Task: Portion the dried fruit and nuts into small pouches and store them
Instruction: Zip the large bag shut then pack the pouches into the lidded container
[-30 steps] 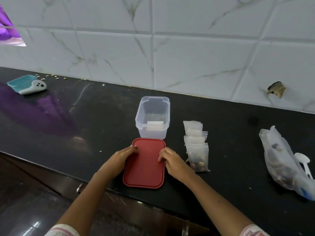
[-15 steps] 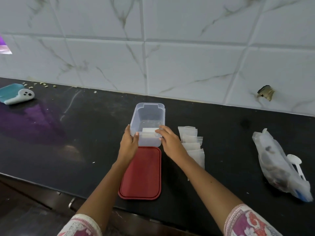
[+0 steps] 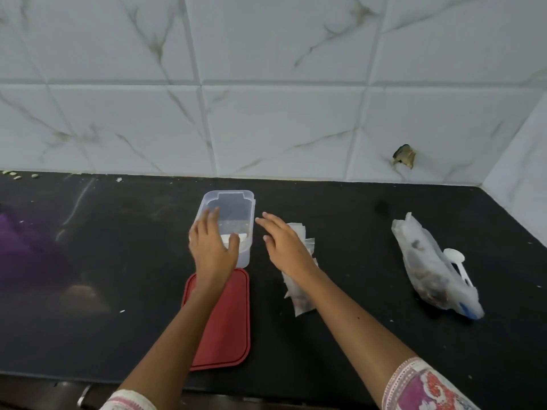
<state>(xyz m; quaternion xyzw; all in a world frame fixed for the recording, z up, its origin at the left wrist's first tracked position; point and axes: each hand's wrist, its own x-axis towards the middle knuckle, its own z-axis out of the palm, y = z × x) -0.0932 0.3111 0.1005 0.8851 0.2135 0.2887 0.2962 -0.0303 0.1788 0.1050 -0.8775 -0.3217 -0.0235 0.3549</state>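
A clear plastic container [image 3: 233,199] stands open on the black counter. My left hand [image 3: 211,247] grips its near left corner, thumb over the front rim. Its red lid [image 3: 228,321] lies flat in front of it, partly under my left forearm. A row of small filled pouches [image 3: 302,303] lies to the right of the container, mostly covered by my right hand [image 3: 284,244], which hovers over them with fingers spread and holds nothing. A bulk bag of dried fruit and nuts [image 3: 429,267] lies at the right, with a white spoon [image 3: 457,263] against it.
The tiled wall [image 3: 266,113] runs along the back of the black counter [image 3: 118,261] and turns forward at the far right corner. A few seeds [image 3: 14,175] lie at the back left. The counter's front edge is just below the lid.
Both hands went from the red lid up to the container. The right hand then came off its rim and now hovers over the pouches. The view shifted right.
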